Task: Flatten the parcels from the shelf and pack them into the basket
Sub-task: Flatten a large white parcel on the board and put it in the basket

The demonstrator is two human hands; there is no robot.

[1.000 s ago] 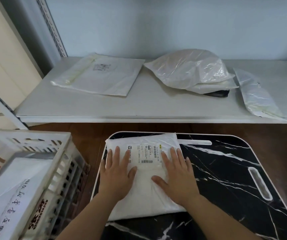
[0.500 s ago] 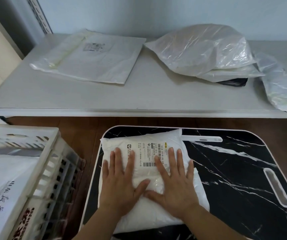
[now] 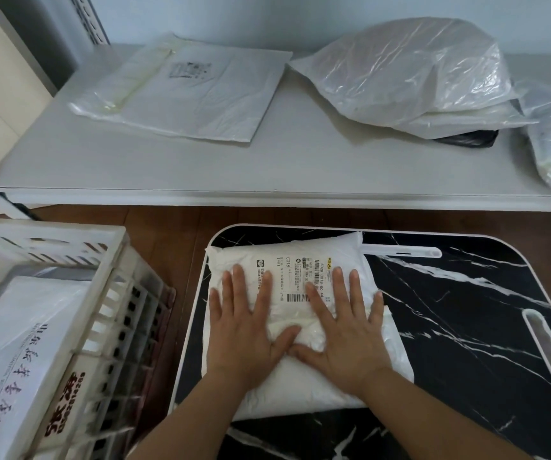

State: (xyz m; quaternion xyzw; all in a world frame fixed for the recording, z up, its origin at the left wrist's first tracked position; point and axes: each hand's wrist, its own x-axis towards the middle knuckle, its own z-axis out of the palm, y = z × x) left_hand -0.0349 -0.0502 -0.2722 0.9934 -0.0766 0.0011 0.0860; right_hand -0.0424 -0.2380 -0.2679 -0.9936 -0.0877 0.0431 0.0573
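Both my hands lie flat on the white parcel [image 3: 300, 327], my left hand [image 3: 247, 330] and right hand [image 3: 347, 333] side by side with fingers straight and spread, thumbs nearly meeting over the crumpled middle; neither grip closes around anything, the palms just press down. The parcel sits at the far left corner of the black marbled worktop [image 3: 466, 327], its printed label [image 3: 297, 277] facing up between my fingertips. The white slatted basket [image 3: 114, 293] stands just beside the worktop's left edge with a white bag [image 3: 25, 343] already inside. On the shelf [image 3: 267, 167] beyond, a flat parcel [image 3: 194, 94] lies toward the left end, and a puffy parcel [image 3: 413, 71] is piled on others toward the right end.
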